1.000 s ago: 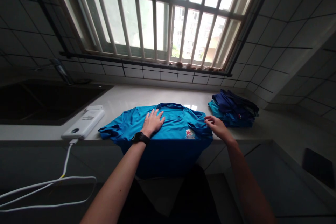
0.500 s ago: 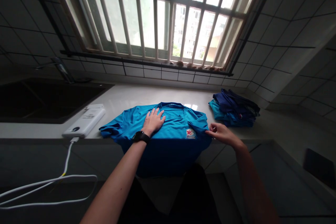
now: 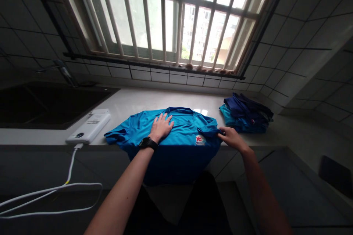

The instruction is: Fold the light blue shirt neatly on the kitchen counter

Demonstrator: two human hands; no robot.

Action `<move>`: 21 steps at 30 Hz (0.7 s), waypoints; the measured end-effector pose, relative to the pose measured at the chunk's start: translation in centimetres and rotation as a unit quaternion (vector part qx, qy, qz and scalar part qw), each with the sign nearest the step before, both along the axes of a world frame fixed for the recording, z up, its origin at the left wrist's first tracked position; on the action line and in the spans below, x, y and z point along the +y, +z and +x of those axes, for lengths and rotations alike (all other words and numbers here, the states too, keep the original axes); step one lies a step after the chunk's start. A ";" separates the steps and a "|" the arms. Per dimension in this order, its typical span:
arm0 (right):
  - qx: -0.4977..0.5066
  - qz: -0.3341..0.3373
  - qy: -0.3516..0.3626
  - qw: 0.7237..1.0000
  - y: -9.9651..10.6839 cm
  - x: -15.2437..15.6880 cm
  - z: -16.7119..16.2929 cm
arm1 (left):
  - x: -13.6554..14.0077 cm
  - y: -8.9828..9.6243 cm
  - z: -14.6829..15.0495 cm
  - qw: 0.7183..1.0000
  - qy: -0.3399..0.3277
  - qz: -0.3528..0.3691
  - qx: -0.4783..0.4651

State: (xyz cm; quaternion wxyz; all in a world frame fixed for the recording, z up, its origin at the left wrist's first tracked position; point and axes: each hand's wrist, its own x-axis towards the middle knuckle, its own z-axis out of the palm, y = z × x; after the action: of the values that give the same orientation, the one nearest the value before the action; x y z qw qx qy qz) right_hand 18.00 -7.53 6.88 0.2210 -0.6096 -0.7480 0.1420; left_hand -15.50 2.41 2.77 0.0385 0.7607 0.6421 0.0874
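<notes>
A blue T-shirt (image 3: 179, 132) lies spread on the white countertop, its collar toward the window and its lower part hanging over the front edge. A small logo with a red figure shows on its chest. My left hand (image 3: 162, 126) rests flat on the shirt near the collar, fingers spread, with a dark watch on the wrist. At the right sleeve, my right hand (image 3: 229, 136) pinches the sleeve edge between thumb and fingers. That sleeve is partly folded over toward the chest. The other sleeve lies out to the left.
A pile of folded blue clothes (image 3: 246, 114) sits at the right on the countertop (image 3: 132, 99). To the left lie a white power bank (image 3: 89, 126) with a white cable (image 3: 72, 165) hanging down, and a dark sink (image 3: 49, 104) with a faucet (image 3: 66, 73). A barred window is behind.
My right hand has closed on the right sleeve edge and lifted it slightly inward, so the sleeve's fold has changed. My left hand has not moved.
</notes>
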 end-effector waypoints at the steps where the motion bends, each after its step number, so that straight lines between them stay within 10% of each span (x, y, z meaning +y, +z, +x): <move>1: -0.005 0.036 -0.037 0.999 0.1 0.1 -0.1 | 0.0 0.0 0.0 1.000 0.000 0.001 -0.001; 6: 0.037 0.110 -0.042 0.992 0.9 -0.6 0.1 | -0.3 0.4 0.1 1.000 0.003 -0.003 -0.004; 12: 0.122 -0.114 0.155 0.974 1.5 -1.1 0.8 | -0.3 0.5 0.1 1.000 0.002 -0.007 -0.004; 17: 0.021 0.025 0.058 0.998 -0.6 1.4 -0.2 | -0.2 0.3 0.0 1.000 -0.001 -0.003 -0.003; 21: -0.159 -0.049 0.019 0.986 -1.9 2.9 -2.0 | -0.3 0.3 0.1 1.000 0.002 -0.003 -0.005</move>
State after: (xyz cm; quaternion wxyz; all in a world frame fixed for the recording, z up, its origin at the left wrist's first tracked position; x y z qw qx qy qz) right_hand 16.02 -4.58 4.95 0.0667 -0.6204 -0.7769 0.0839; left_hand -15.43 2.12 3.11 0.0439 0.7587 0.6437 0.0895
